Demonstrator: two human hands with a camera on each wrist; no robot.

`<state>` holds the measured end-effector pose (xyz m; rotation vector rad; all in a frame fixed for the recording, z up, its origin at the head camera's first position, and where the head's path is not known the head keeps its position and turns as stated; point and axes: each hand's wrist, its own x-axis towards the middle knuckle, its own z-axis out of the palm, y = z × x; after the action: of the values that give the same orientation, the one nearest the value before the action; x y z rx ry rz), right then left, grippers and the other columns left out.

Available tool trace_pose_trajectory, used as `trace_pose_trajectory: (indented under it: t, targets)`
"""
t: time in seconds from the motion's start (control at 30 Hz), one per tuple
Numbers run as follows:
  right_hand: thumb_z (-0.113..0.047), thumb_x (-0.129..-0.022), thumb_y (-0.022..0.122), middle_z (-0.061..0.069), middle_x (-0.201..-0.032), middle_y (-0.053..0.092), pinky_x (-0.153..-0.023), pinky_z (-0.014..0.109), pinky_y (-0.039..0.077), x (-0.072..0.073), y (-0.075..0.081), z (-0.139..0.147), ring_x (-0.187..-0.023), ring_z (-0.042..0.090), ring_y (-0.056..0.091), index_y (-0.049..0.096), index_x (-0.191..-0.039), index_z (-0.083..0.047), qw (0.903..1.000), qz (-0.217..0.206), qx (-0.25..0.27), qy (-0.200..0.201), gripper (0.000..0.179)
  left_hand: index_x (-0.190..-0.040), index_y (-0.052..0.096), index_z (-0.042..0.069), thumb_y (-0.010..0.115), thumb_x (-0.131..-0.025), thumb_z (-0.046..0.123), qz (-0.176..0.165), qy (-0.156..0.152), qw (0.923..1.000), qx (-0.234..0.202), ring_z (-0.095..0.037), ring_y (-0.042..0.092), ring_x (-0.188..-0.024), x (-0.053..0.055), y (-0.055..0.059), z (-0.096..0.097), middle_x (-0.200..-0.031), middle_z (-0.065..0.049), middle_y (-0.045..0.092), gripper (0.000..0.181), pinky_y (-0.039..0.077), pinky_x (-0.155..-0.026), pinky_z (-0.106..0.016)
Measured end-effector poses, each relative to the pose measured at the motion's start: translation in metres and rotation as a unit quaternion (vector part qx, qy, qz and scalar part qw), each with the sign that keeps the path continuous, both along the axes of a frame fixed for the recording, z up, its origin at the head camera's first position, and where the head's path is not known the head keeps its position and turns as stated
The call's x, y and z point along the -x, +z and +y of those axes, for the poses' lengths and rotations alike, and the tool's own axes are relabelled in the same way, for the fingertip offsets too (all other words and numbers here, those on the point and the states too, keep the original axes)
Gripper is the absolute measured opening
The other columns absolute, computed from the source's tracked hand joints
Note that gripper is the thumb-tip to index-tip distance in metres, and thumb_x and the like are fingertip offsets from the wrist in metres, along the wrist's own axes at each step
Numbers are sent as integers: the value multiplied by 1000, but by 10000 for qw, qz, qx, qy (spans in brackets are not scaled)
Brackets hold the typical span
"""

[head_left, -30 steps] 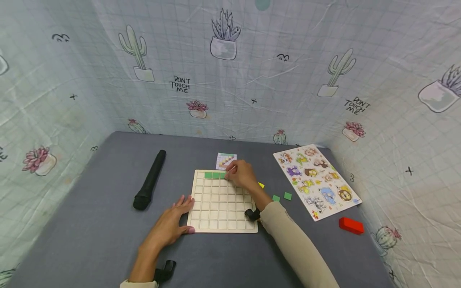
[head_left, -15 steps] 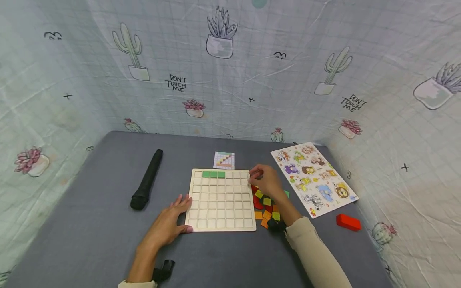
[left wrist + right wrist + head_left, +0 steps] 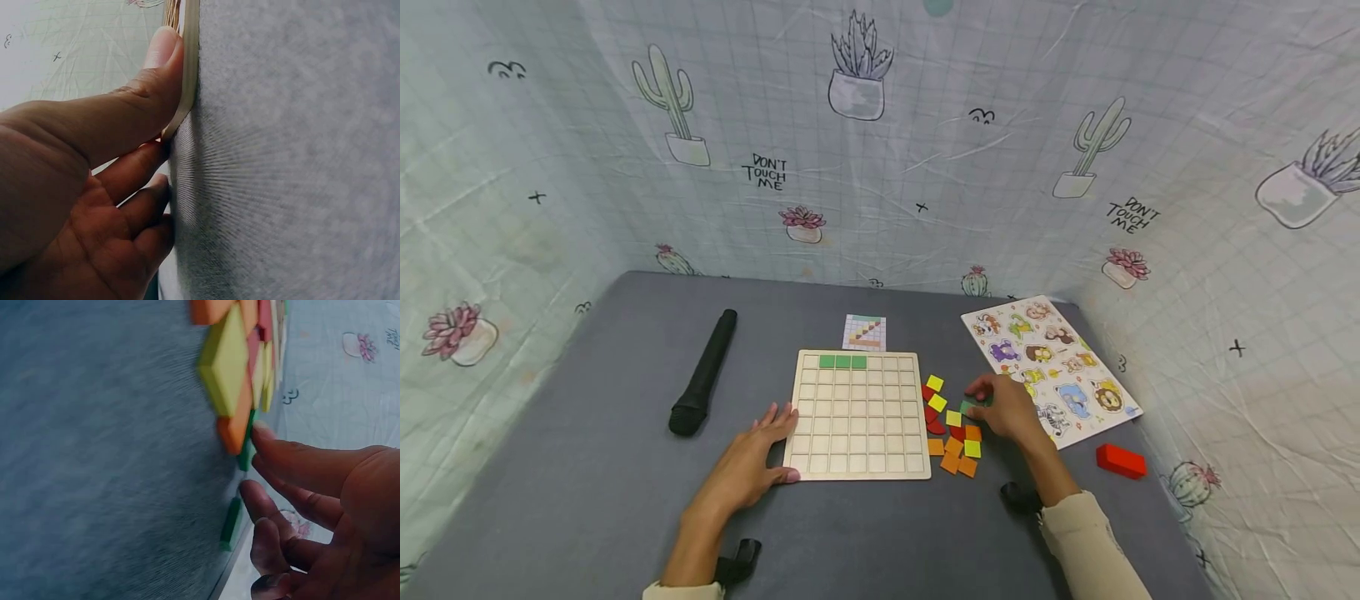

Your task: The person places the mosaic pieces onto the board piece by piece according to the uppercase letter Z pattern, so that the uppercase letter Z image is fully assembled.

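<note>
A wooden grid board lies flat on the grey table, with three green tiles side by side in its top row. My left hand rests at the board's left edge, fingers spread; its thumb lies along the rim. To the right, my right hand is low over two loose green tiles, fingers parted. In the right wrist view the thumb tip is right at one green tile, and the other green tile lies below the fingertips.
Yellow, red and orange pieces are heaped beside the board's right edge. A pattern card lies behind the board. A black microphone is on the left. An animal puzzle board and a red block are on the right.
My right hand has moved from the board's top row rightward and nearer to the loose green tiles, uncovering the coloured pieces. The left hand stays at the board's edge.
</note>
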<state>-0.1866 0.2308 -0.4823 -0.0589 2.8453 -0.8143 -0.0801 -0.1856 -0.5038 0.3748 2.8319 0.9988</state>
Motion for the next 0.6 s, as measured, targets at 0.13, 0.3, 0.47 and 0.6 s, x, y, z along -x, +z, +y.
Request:
trace_pose_trajectory:
  t: [0.13,0.3,0.47,0.6]
  targets:
    - [-15,-92,85,6,-91,67,-75,37,49,-3,-1,1,-82,22,59,77,-100,-12,10000,-53,-8,26,11,-158,47,-1,93,-78,17,-42,2,10000,83,-43,29,-160,0,2,0,-168,-18,40,94,28,-129,-64]
    - [-15,-92,84,5,-86,66,-70,31,46,-1,-2,-2,-76,19,57,74,-97,-11,9998,-24,69,177,12,-158,47,-1,93,-78,17,-56,9,9999,89,-43,29,-160,-1,2,0,-168,-18,40,94,28,-129,-65]
    - [-13,-91,84,4,-79,63,-63,30,43,2,-2,-6,-67,18,54,74,-102,-12,9987,183,219,421,14,-158,47,0,93,-79,18,-37,5,10000,92,-43,29,-160,-2,2,-1,-168,-18,41,93,29,-129,-65]
    - [-14,-92,83,3,-76,63,-59,30,44,5,0,-15,-64,18,54,76,-102,-12,9980,399,341,364,13,-158,47,0,92,-79,19,-45,2,10000,83,-43,29,-161,-1,2,-1,-168,-18,41,93,29,-129,-65]
